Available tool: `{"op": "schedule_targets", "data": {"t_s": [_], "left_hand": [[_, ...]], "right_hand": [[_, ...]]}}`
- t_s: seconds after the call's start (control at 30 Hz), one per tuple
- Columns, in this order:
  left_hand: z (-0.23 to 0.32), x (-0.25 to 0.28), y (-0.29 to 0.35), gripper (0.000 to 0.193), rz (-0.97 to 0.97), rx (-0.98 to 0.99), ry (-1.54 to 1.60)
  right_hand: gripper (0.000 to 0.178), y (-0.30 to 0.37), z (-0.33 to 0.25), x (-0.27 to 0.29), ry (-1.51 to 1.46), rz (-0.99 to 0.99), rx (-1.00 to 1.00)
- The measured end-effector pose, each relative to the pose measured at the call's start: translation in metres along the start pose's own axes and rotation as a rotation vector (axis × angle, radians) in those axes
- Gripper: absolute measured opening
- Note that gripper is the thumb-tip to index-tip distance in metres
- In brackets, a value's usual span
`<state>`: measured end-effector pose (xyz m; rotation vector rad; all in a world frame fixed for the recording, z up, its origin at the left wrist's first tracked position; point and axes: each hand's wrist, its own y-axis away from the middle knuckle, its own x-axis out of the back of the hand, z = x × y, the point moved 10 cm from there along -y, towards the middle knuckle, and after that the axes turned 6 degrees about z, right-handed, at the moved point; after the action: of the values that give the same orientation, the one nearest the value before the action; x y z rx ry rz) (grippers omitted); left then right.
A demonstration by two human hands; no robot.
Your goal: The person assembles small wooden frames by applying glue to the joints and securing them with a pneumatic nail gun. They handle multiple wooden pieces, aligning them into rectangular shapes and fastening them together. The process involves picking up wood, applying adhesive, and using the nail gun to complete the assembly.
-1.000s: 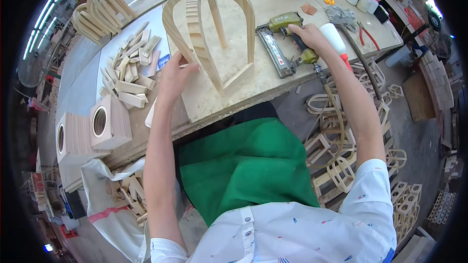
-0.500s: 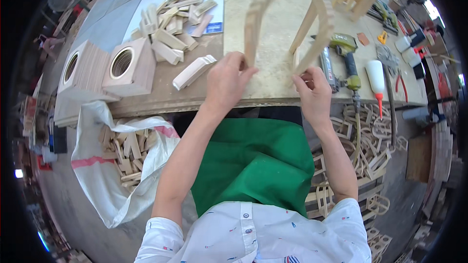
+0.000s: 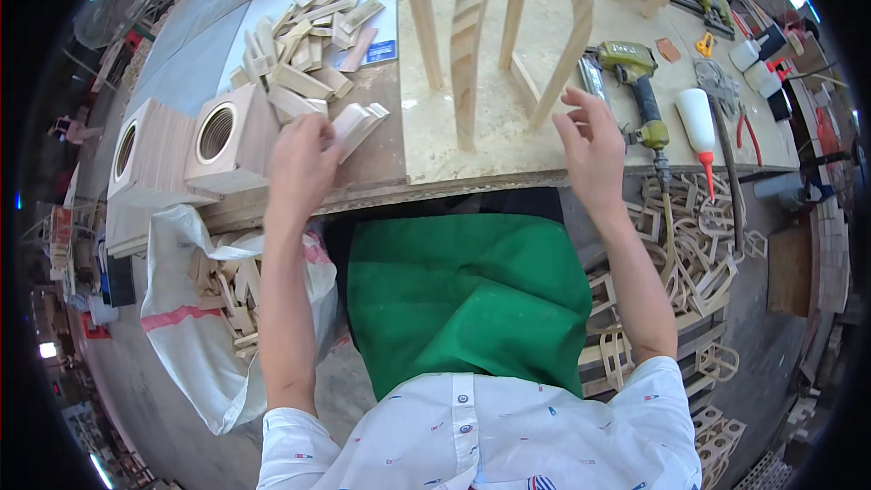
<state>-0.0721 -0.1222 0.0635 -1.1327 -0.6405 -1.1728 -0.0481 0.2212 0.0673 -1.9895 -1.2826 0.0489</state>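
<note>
A pale wooden frame with curved, arched legs [image 3: 465,82] stands on the table, its feet on the board and its top cut off by the view's upper edge. Beside its nearest right leg is my right hand [image 3: 594,150], raised with fingers apart and nothing in it. Further left, my left hand [image 3: 304,163] reaches over the table's front edge, fingers curled down at the near end of a few short wooden strips [image 3: 363,130]. What those fingertips pinch, if anything, is hidden. A pile of loose wooden blocks [image 3: 313,32] lies just beyond that hand.
Two wooden boxes with round holes [image 3: 231,141] stand at left. Right of the frame lie a green nail gun [image 3: 646,95], a white glue bottle [image 3: 696,122] and red pliers [image 3: 747,134]. A white sack [image 3: 195,354] of offcuts sits below the table. Wooden frames [image 3: 694,263] are piled at lower right.
Both hands have let go of the wooden frame, which now rests upright on the table. My left hand has moved left to the wooden strips; my right has drawn slightly away from the frame.
</note>
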Motion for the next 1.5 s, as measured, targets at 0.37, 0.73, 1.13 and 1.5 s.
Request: {"op": "schedule_targets", "data": {"t_s": [0.37,0.73,1.13,1.5], "left_hand": [[0.118,-0.058,0.054,0.021,-0.862,0.227,0.824],[0.112,-0.097,0.004,0.036,-0.595,0.032,0.791],[0.122,-0.116,0.004,0.025,-0.516,0.008,0.954],[0.129,-0.120,0.001,0.036,-0.567,0.010,0.890]], "right_hand": [[0.031,0.078,-0.106,-0.043,-0.019,-0.349,0.392],[0.011,0.019,-0.029,-0.044,0.288,-0.408,0.277],[0.012,0.020,-0.001,-0.048,0.312,-0.386,0.242],[0.011,0.021,-0.002,-0.055,0.295,-0.386,0.265]]}}
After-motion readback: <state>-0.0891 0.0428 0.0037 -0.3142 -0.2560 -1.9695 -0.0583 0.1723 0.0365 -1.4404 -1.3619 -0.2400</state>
